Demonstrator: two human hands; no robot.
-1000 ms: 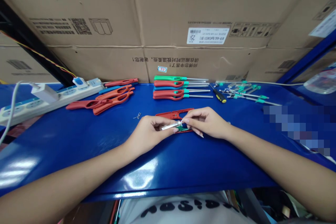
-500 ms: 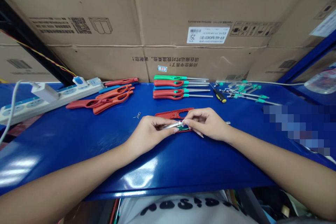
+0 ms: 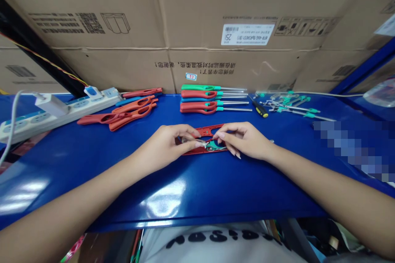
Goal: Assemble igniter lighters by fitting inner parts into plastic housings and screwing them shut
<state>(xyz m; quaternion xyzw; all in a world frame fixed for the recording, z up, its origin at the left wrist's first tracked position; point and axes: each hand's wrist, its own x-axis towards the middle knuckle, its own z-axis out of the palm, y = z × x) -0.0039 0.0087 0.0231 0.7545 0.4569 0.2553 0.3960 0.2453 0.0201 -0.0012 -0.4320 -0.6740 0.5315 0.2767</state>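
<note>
Whitish part (image 3: 201,143) in LH (image 3: 168,144) pinch, RH (image 3: 245,139) curled

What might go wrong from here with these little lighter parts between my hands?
The clear part may slip, since only your left hand's fingers seem to hold it. Also, your right hand hovers close to the green piece among the open red handle halves, so a nudge might shift it.

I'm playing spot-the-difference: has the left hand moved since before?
Yes. Against the stack of lighters, the left hand has moved a bit left and slightly nearer to them.
</note>
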